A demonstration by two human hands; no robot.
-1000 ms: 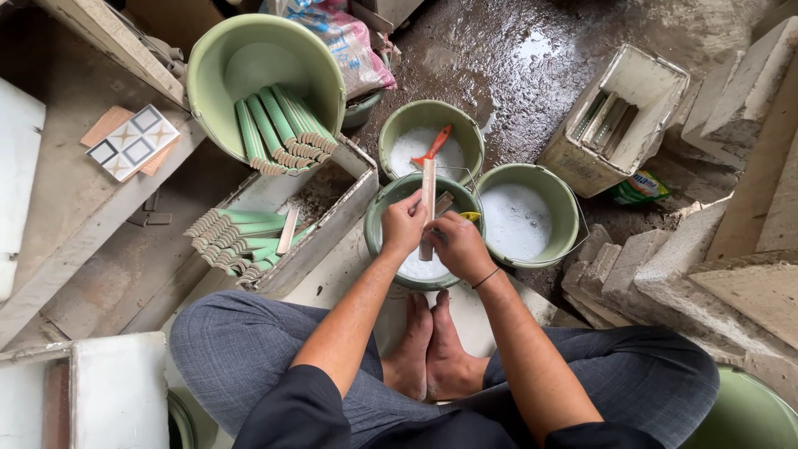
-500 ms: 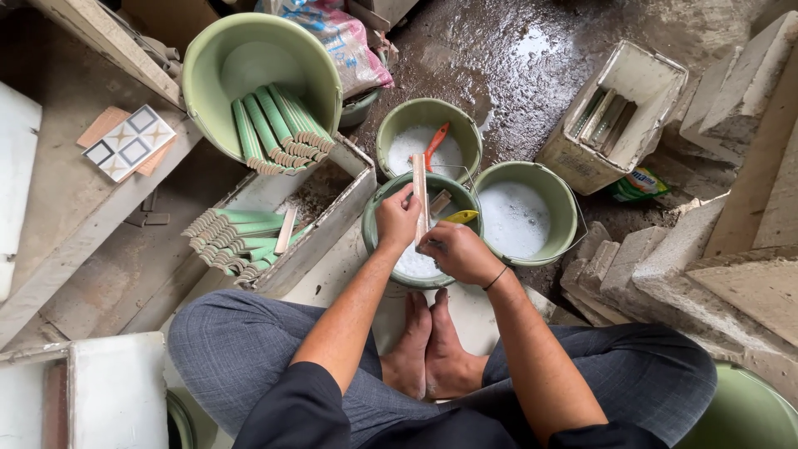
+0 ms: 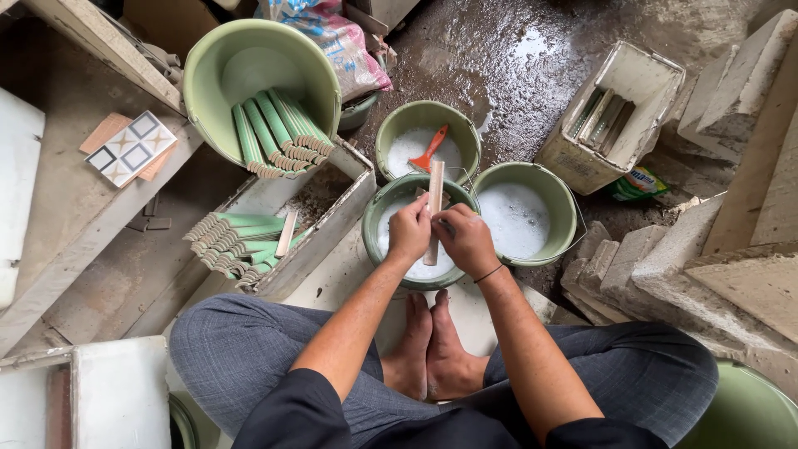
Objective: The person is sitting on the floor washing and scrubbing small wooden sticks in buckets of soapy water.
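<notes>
Left hand (image 3: pixel 409 231) and right hand (image 3: pixel 465 239): both gripping pale strip (image 3: pixel 433 208) over near bucket (image 3: pixel 376 218) | Done: green strips (image 3: pixel 278 133) stacked in tub (image 3: pixel 249 62) | Left: apparently this strip uncoated.

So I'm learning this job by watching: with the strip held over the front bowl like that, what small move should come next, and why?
Probably lower the pale strip back towards the white liquid. Both hands, left and right, grip it upright over the front green bowl, so any drips would land there.
</notes>
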